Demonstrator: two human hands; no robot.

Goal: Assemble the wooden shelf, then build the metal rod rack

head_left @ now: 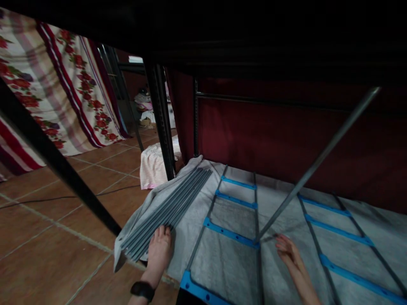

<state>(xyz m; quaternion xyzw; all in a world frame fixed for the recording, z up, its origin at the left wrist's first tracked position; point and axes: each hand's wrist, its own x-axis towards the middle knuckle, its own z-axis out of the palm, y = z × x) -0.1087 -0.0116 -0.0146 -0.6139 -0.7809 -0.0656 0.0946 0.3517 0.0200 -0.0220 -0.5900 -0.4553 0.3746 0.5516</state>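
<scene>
A bundle of grey rods (178, 199) lies side by side on a grey cloth at the left. My left hand (160, 245), with a dark band at the wrist, has its fingers bent over the right edge of this bundle. To its right, a ladder-like frame (230, 234) of grey rods and blue crosspieces lies on the cloth. One grey rod (318, 163) slants up to the right from the end of a blue crosspiece. My right hand (289, 252) is just right of that rod's foot, apart from it, fingers loosely bent and nothing visible in them.
A second blue-runged frame (340, 228) lies at the right. Black metal posts (159, 123) and a dark shelf overhead enclose the cloth-covered surface (280, 190). A dark red sheet (270, 135) hangs behind. Tiled floor (70, 212) and a flowered curtain (73, 84) are at the left.
</scene>
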